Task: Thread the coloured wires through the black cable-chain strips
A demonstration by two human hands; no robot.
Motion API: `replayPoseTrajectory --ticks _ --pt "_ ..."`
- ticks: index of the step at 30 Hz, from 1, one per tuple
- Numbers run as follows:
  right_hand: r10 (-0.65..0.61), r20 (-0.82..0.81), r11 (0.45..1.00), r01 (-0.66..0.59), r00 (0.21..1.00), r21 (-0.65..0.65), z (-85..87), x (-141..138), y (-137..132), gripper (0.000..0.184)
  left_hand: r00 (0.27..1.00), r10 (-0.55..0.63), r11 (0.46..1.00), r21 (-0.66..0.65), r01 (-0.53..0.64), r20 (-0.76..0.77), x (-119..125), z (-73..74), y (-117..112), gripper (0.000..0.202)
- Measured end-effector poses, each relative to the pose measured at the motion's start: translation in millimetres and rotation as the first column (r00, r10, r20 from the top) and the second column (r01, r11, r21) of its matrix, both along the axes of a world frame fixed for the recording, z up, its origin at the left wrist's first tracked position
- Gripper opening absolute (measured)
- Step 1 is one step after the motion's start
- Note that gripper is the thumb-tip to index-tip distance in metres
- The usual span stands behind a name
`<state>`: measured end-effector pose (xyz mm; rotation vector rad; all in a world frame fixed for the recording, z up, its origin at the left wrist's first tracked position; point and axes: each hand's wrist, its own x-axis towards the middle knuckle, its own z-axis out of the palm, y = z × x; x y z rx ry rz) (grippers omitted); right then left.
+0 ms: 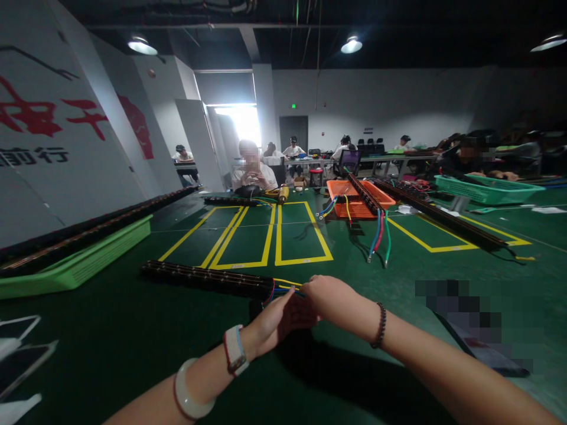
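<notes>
A long black strip (204, 276) lies on the green table just ahead of me, with yellow, blue and red wires (283, 285) coming out of its right end. My left hand (277, 321) reaches in from below, fingers stretched flat and pointing at those wires. My right hand (325, 295) comes in from the right and curls over the same wire end, its fingertips hidden behind the knuckles. The two hands touch each other there. A watch and a pale bangle sit on my left wrist, a bead bracelet on my right.
An orange basket (385, 200) with a black strip and loose coloured cables stands ahead right, a green basket (491, 192) farther right. A green tray (80, 260) holds another long strip at left. Yellow tape boxes (283, 236) mark the table. Several people sit at the far tables.
</notes>
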<state>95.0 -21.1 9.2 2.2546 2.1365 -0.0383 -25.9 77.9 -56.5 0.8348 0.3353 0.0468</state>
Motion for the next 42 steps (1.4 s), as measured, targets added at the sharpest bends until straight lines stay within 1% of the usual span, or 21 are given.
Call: replayPoseTrajectory --ticks 1,3,6,9,12,17,19,20,22,24,26,27,30,32,36,38,39,42 --pt "-0.002 -0.004 1.000 0.002 1.000 0.004 -1.5 3.9 0.7 0.019 1.000 -0.026 1.000 0.018 0.026 0.006 -0.5 0.4 -0.5 0.038" --pt "0.016 -0.020 1.000 -0.015 1.000 0.009 -6.6 10.5 2.7 0.023 0.999 -0.038 0.999 0.039 0.037 0.015 -1.2 1.0 -2.2 0.035" --pt "0.048 -0.057 0.998 -0.050 0.997 -0.038 -13.7 15.5 6.2 0.025 1.000 -0.002 0.999 0.049 0.001 0.020 -1.6 0.9 -5.4 0.025" --pt "0.046 -0.076 0.996 -0.052 0.996 -0.077 -15.5 15.6 8.9 0.027 0.999 0.026 0.998 0.049 -0.027 0.019 -1.4 0.2 -7.7 0.023" --pt "0.059 -0.039 0.993 -0.063 0.997 -0.103 -19.2 15.1 12.4 0.024 1.000 0.026 0.999 0.040 -0.027 0.014 -1.4 1.1 -8.5 0.025" --pt "0.103 0.001 0.991 -0.102 0.995 -0.086 -38.1 18.8 19.4 0.018 0.999 0.021 0.999 0.049 -0.023 0.026 -2.4 3.3 -8.4 0.023" --pt "0.100 -0.011 0.992 -0.100 0.995 -0.078 -39.7 20.5 18.2 0.019 1.000 0.018 0.998 0.067 -0.020 0.021 -3.1 3.3 -8.4 0.022" --pt "0.094 -0.027 0.993 -0.096 0.995 -0.074 -37.5 21.3 16.6 0.020 1.000 0.016 0.997 0.080 -0.018 0.017 -3.5 3.2 -8.3 0.022" --pt "0.085 -0.093 0.995 -0.090 0.992 -0.046 -28.2 23.6 12.7 0.020 1.000 0.014 0.994 0.108 -0.015 0.011 -4.1 2.9 -7.8 0.022" --pt "0.074 -0.187 0.997 -0.074 0.980 0.009 -16.8 27.5 10.7 0.019 1.000 -0.001 0.991 0.137 0.000 0.006 -4.4 2.9 -6.9 0.022" --pt "0.041 -0.265 0.996 -0.017 0.963 0.091 -9.2 33.6 12.6 0.021 1.000 -0.029 0.984 0.178 0.029 -0.003 -4.4 3.7 -6.0 0.021" --pt "0.010 -0.297 0.992 0.028 0.955 0.125 -8.2 37.4 14.9 0.021 0.999 -0.048 0.978 0.204 0.049 -0.008 -4.4 4.5 -5.7 0.021" --pt "-0.102 -0.392 0.973 0.173 0.914 0.150 -15.6 50.3 23.6 0.021 0.995 -0.102 0.958 0.271 0.097 0.002 -4.8 8.5 -5.9 0.020" --pt "-0.139 -0.470 0.969 0.217 0.871 0.116 -25.6 58.3 28.0 0.022 0.992 -0.126 0.951 0.285 0.117 0.015 -5.5 11.0 -6.7 0.018" --pt "-0.116 -0.654 0.986 0.165 0.747 0.013 -44.2 66.8 32.0 0.033 0.992 -0.122 0.951 0.289 0.113 0.013 -6.4 12.4 -7.6 0.017" --pt "-0.114 -0.702 0.991 0.133 0.703 -0.027 -50.2 66.4 32.9 0.040 0.993 -0.117 0.951 0.290 0.109 0.012 -6.3 12.2 -7.6 0.017" --pt "-0.116 -0.707 0.992 0.123 0.697 -0.040 -52.2 65.3 33.2 0.042 0.993 -0.118 0.951 0.289 0.109 0.012 -6.1 12.3 -7.7 0.017" --pt "-0.120 -0.690 0.992 0.119 0.714 -0.049 -55.0 60.1 34.1 0.045 0.992 -0.125 0.949 0.292 0.118 0.006 -5.5 13.2 -8.0 0.018"
